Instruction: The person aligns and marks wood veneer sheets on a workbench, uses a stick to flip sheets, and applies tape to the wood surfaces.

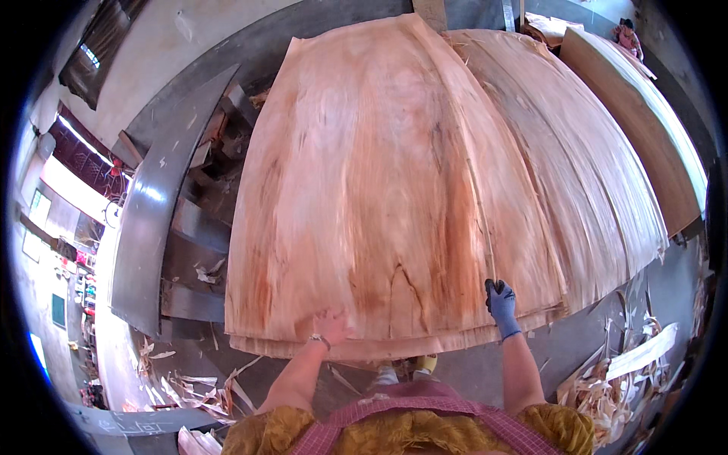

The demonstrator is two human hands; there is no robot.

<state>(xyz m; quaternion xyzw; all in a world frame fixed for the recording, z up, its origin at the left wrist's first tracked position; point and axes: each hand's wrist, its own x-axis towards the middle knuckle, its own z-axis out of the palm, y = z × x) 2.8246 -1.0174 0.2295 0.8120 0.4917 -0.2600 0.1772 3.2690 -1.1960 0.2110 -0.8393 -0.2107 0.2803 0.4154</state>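
A large pinkish wood veneer sheet (356, 167) lies on a stack in front of me, with a dark split near its lower middle. My left hand (331, 327), bare, rests with fingers spread on the sheet near its front edge. My right hand (500, 305), in a blue-grey glove with dark fingers, is closed on the lower end of a long thin stick (478, 199) that runs away from me over the sheet.
More veneer (584, 159) lies to the right, beside a brown-edged stack (637, 121). A metal plate (144, 227) and frame are at left. Veneer scraps (622, 364) litter the grey floor (455, 387). Another person (628, 38) is at the far top right.
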